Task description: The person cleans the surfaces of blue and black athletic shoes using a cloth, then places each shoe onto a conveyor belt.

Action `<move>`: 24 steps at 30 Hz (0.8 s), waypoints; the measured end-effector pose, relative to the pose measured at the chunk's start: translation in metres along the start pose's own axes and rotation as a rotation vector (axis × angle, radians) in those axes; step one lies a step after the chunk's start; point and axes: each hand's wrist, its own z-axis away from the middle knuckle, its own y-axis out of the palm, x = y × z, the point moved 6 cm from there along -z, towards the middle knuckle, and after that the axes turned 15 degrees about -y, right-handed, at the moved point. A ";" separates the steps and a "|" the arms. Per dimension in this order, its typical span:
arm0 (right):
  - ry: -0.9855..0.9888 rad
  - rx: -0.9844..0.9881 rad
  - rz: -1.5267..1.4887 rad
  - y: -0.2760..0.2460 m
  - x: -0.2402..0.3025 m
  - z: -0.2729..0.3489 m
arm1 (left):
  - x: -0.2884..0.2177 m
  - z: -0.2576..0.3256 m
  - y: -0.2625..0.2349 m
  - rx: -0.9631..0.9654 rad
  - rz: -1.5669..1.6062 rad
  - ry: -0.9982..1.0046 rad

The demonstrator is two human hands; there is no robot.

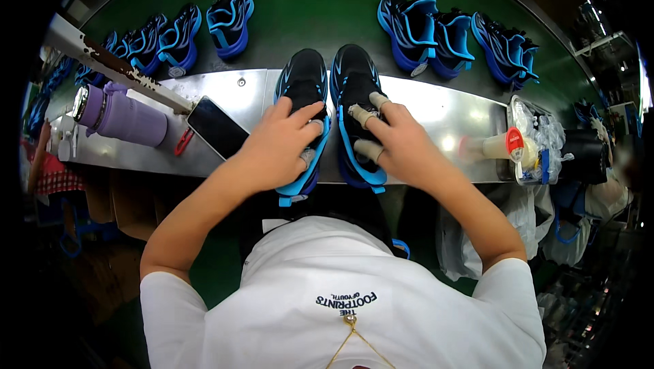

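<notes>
Two black and blue sneakers stand side by side before me, toes pointing away, on the metal edge of the bench. My left hand (283, 139) grips the left sneaker (304, 69) at its opening, its fingers bent over the tongue and the light blue collar. On the right sneaker (353, 68), my right hand (400, 139) has its fingers curled on the tongue and the inside of the collar. Pale finger covers wrap several fingertips of both hands. The parts of the shoes under my fingers are hidden.
More such sneakers stand on the green belt (313, 1), left (230, 22) and right (409, 28). A phone (216, 128), a red clip (184, 141) and a purple flask (133, 117) lie left, near a chipped metal post (119, 62). Right are a cup (501, 145) and a tray (516, 114).
</notes>
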 end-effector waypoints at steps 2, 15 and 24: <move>0.136 0.077 -0.353 -0.003 -0.019 -0.004 | 0.013 -0.010 -0.008 0.149 0.329 -0.184; 0.125 0.187 -0.338 -0.014 -0.036 -0.004 | 0.014 -0.015 -0.006 -0.057 0.391 -0.209; 0.063 0.060 -0.333 -0.026 -0.033 -0.002 | 0.011 -0.029 -0.006 0.230 0.558 -0.093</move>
